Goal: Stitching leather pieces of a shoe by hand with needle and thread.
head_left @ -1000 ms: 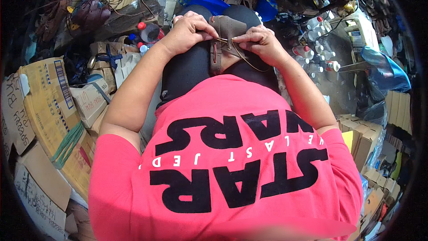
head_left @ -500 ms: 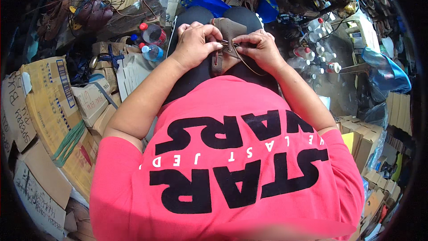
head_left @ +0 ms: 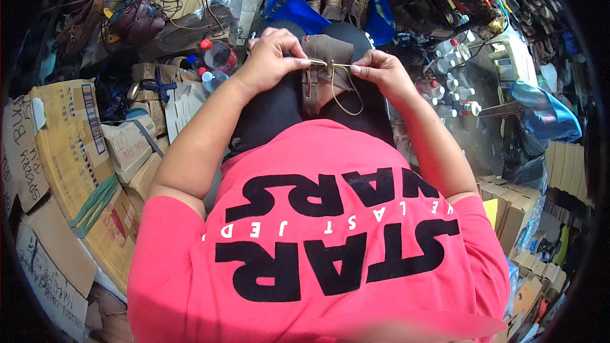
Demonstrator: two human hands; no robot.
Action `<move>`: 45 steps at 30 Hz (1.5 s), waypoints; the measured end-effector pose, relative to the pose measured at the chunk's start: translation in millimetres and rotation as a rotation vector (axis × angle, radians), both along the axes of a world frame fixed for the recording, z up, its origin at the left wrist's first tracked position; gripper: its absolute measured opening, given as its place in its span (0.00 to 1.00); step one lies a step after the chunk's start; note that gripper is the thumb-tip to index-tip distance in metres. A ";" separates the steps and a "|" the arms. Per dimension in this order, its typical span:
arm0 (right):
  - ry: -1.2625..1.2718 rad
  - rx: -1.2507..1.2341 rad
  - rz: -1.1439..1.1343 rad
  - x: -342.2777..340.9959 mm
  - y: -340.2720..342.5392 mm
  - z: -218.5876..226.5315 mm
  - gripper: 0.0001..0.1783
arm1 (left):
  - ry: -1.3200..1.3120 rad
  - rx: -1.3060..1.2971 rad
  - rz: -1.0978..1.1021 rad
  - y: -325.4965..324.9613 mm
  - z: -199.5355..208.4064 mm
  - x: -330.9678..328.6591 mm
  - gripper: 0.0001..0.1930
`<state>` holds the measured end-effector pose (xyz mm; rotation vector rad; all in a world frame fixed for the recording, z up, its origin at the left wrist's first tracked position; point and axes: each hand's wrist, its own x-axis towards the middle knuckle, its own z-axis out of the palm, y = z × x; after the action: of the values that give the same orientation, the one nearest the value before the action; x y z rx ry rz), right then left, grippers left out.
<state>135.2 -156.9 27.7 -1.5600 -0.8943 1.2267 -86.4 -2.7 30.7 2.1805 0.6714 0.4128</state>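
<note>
A brown leather shoe upper rests on my lap, between my dark-trousered thighs. Thin tan lace runs through its eyelets and is drawn out sideways across it. My left hand pinches one end of the lace between thumb and forefinger, just left of the leather. On the other side, my right hand is closed in a pinch on the other end. A loose loop of the lace hangs over the lower right of the upper. How the lace crosses at the middle is too small to tell.
Beyond my knees stands a blue bag holding several brown leather pieces. Bottles lie at both sides, including a red-capped bottle on the left. Cardboard boxes are stacked at the left, and more boxes at the right.
My right hand has moved right, away from the leather, pulling the lace straight. My left hand has shifted slightly left. The hands are now wider apart, each still pinching lace.
</note>
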 end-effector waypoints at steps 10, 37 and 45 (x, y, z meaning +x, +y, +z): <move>-1.231 0.393 0.559 -11.9 19.8 19.3 0.07 | 0.152 0.726 -0.289 -5.0 6.4 -2.4 0.04; -0.187 0.081 -0.461 97.6 -51.4 14.0 0.10 | -0.652 -0.678 0.335 71.8 -19.7 -83.0 0.07; -1.029 0.288 0.254 -11.6 -13.5 22.0 0.08 | 0.089 0.050 -0.271 40.2 10.9 19.8 0.29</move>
<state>123.6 -170.4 49.6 -1.8520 -1.8633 0.3317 -66.6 37.5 41.6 2.3084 0.4077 0.1928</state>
